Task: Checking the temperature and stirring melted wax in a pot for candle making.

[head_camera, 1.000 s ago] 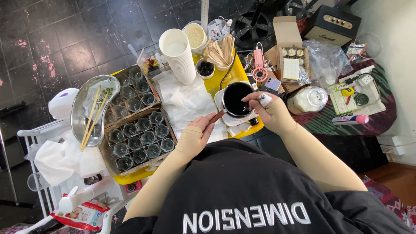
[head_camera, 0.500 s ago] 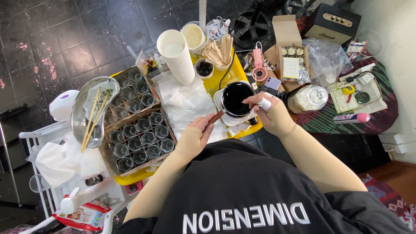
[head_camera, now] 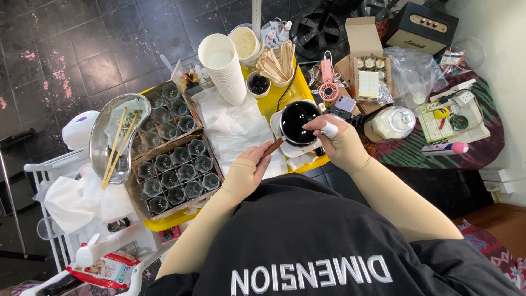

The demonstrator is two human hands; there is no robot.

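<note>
Gripping a thin brown stick, the left hand has its fingers pinched closed round the lower end, and the stick's far tip slants up to the rim of a small pot full of dark liquid. The right hand rests on the pot's other side, fingers curled at the rim; it looks closed on the pot's handle, though the handle itself is hidden, so I cannot say for sure. A white wrap sits on one finger. Just beyond the left hand's knuckles lie crumpled white paper sheets on a yellow tray. Off to the left of that hand stands a cardboard box of small glass jars. Past the paper rises a stack of white paper cups.
</note>
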